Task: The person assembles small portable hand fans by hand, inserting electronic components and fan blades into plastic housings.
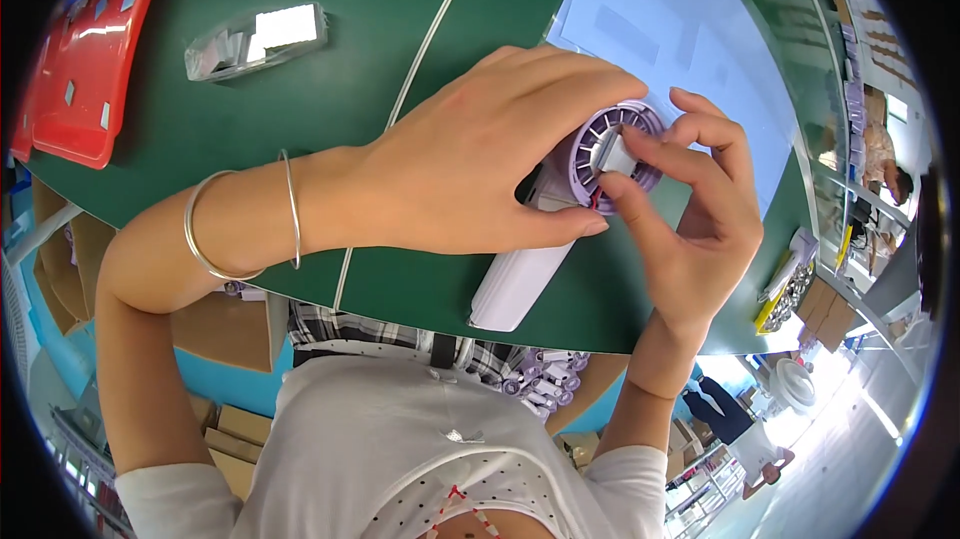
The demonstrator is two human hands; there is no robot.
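At the far left of my green surface (250, 119) stands a glossy red plastic tray (122, 59) with small grey squares on it. To its right lies a clear plastic bag (256, 42) of small white and silvery pieces, and beyond that a thin white cord (428, 59) runs across the surface, passing under my left arm.

My left hand (480, 154) is closed around the rim of a pale lavender handheld fan (522, 284) with a round slotted head, fingers over the far edge and thumb along the near edge. The fan is in front of me, right of my middle. Its long axis slants: the smooth handle points down and left toward my body, the head up and right. I cannot tell whether the handle touches the surface. A short red wire (597, 199) shows at the head's near edge.

The head's open face turns up and toward my right hand (695, 189), which comes in from the right, its thumb and forefinger pinching a small silver-grey rectangular piece (617, 154) over the middle of that opening. The piece lies left of the right palm, and the right fingertips are nearer to it than the left ones.

Beyond the head lies a pale blue sheet (650, 14); farther right, a yellow-edged container (768, 314) holds small shiny parts.
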